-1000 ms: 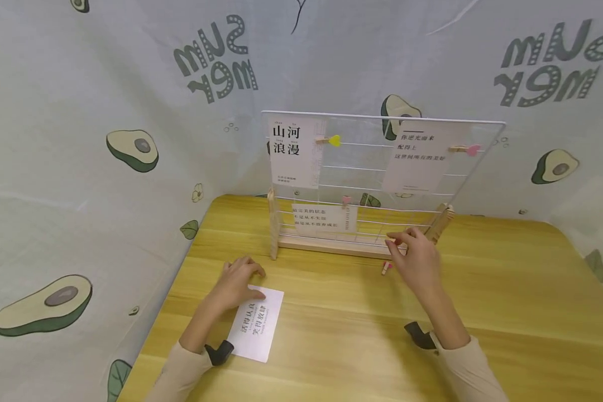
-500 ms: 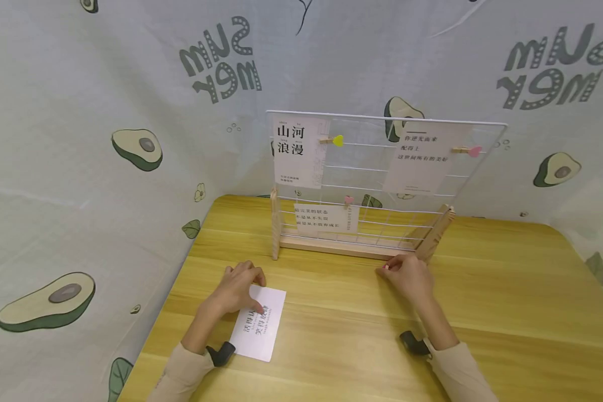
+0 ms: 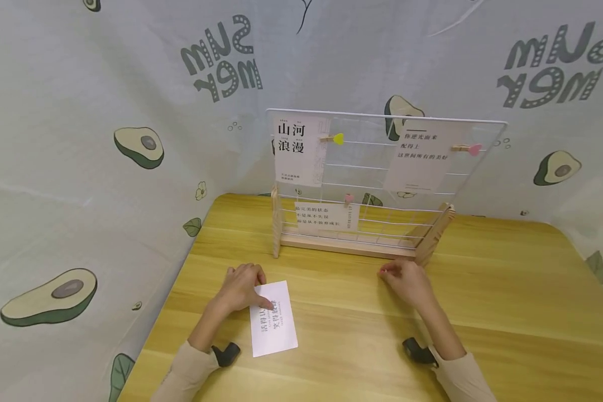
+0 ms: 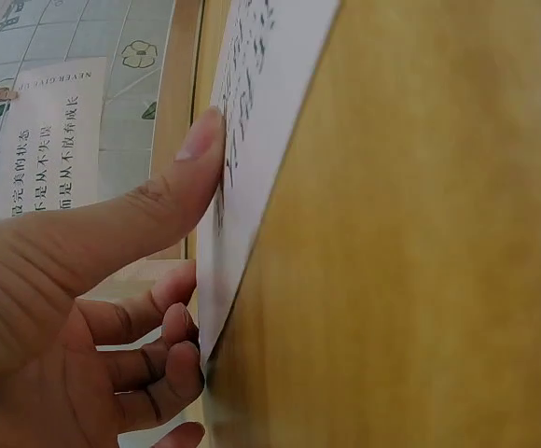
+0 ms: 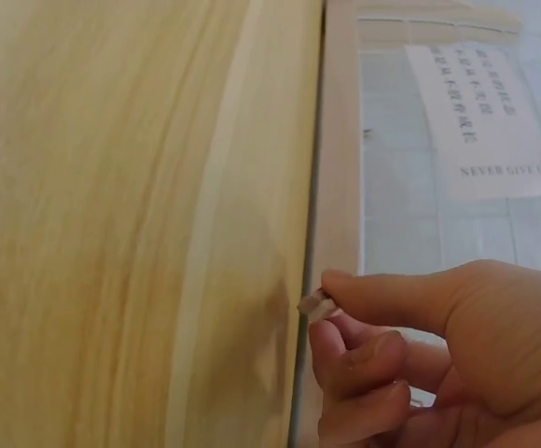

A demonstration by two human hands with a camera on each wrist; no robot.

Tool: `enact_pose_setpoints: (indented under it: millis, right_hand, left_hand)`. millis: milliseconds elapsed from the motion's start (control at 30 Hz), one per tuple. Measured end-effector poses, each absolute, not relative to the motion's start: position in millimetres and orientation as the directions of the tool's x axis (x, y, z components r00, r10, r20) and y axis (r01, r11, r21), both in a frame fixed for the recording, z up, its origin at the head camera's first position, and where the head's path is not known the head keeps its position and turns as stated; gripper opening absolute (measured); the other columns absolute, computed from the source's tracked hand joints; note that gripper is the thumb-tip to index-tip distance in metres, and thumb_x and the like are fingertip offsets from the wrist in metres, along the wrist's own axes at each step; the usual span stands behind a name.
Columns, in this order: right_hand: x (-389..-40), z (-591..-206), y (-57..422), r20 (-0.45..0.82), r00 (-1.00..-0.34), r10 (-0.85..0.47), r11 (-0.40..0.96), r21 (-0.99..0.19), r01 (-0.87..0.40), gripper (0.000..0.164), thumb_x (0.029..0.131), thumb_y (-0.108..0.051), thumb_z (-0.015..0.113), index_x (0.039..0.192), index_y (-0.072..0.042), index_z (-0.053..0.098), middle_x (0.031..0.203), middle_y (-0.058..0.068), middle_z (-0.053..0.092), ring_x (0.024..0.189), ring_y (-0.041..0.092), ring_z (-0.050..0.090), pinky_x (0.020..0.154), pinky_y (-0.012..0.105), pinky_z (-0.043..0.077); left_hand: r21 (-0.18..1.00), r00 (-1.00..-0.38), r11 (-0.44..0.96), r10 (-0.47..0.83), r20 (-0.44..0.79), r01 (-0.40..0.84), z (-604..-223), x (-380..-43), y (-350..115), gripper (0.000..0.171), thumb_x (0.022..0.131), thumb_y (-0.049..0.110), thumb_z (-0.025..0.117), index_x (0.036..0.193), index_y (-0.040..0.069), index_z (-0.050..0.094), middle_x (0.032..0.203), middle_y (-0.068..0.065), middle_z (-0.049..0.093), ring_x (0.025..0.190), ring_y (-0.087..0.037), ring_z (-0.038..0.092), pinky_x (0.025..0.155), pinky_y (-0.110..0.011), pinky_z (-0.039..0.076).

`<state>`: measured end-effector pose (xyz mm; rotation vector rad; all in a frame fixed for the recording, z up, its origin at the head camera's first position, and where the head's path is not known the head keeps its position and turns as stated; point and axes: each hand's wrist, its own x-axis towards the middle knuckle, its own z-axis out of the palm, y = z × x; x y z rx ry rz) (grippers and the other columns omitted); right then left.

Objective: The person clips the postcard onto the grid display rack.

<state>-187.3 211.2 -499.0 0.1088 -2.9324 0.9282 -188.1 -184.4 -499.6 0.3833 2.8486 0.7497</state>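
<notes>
My left hand (image 3: 242, 287) holds a white printed card (image 3: 273, 329) by its far left edge. The thumb (image 4: 201, 149) lies on the printed face, and the other fingers are curled at the card's edge. In the head view, my right hand (image 3: 407, 282) is low in front of the rack's right end. Between thumb and forefinger it pinches a small wooden clothespin (image 5: 319, 305), mostly covered by the fingertips. The white wire grid rack (image 3: 362, 166) stands on a wooden base (image 3: 341, 246) at the back of the table.
Clipped to the grid are an upper left card (image 3: 298, 162) with a yellow heart clothespin (image 3: 338, 139), an upper right card (image 3: 417, 167) with a pink heart clothespin (image 3: 474, 149), and a lower card (image 3: 314, 218). A printed cloth (image 3: 221, 167) hangs behind the wooden table (image 3: 341, 346).
My right hand has come down and picked up the clothespin from the table. The card under my left hand has turned and shifted to the right.
</notes>
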Motion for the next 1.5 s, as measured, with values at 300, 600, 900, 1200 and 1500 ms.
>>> enact_pose_setpoints:
  millis: [300,600,900,1200,1500]
  right_hand:
    - [-187,-494,221,-0.111,-0.991,-0.073,0.660,-0.751,0.035,0.024,0.103,-0.019,0.065,0.110,0.004,0.069,0.097,0.014,0.074,0.081,0.014,0.063,0.064,0.023,0.050]
    - [-180,-495,225,-0.157,-0.980,-0.124,0.578,-0.814,0.057,0.024,0.101,-0.012,0.066,0.111,0.009,0.064,0.092,0.014,0.077,0.078,0.015,0.070,0.068,0.022,0.050]
    - [-178,-502,226,-0.143,-0.974,-0.173,0.586,-0.810,0.015,0.020,0.098,-0.010,0.068,0.108,0.007,0.063,0.081,0.009,0.067,0.068,0.008,0.058,0.059,0.023,0.046]
    - [-176,-503,232,-0.158,-0.973,-0.169,0.589,-0.808,0.029,0.017,0.099,-0.014,0.068,0.103,0.003,0.068,0.091,0.010,0.074,0.085,0.014,0.069,0.073,0.023,0.052]
    - [-176,-501,237,-0.144,-0.975,-0.170,0.582,-0.813,0.019,0.023,0.100,-0.018,0.068,0.108,0.003,0.067,0.098,0.013,0.076,0.093,0.016,0.067,0.075,0.023,0.051]
  left_hand:
    - [0.641,-0.963,0.765,0.214,-0.162,0.062,-496,-193,-187,0.040,0.072,0.020,0.096,0.091,0.009,0.062,0.085,-0.002,0.059,0.080,-0.016,0.051,0.076,-0.031,0.039]
    - [0.775,-0.961,0.627,0.252,-0.112,0.074,-495,-196,-187,0.031,0.083,0.003,0.084,0.109,0.002,0.067,0.101,-0.009,0.069,0.086,-0.017,0.060,0.076,-0.028,0.049]
    - [0.885,-0.953,0.463,0.288,-0.094,0.053,-502,-197,-185,0.057,0.077,-0.009,0.085,0.129,-0.004,0.063,0.106,-0.016,0.062,0.081,-0.017,0.057,0.066,-0.021,0.047]
    - [0.910,-0.977,0.413,0.197,-0.081,0.008,-509,-199,-177,0.056,0.085,-0.001,0.081,0.135,-0.003,0.057,0.086,-0.010,0.064,0.067,-0.012,0.055,0.057,-0.020,0.042]
    - [0.933,-0.893,0.359,0.425,-0.147,0.017,-508,-195,-176,0.118,0.077,-0.011,0.082,0.164,0.006,0.004,0.121,-0.022,0.049,0.093,-0.021,0.058,0.074,-0.025,0.051]
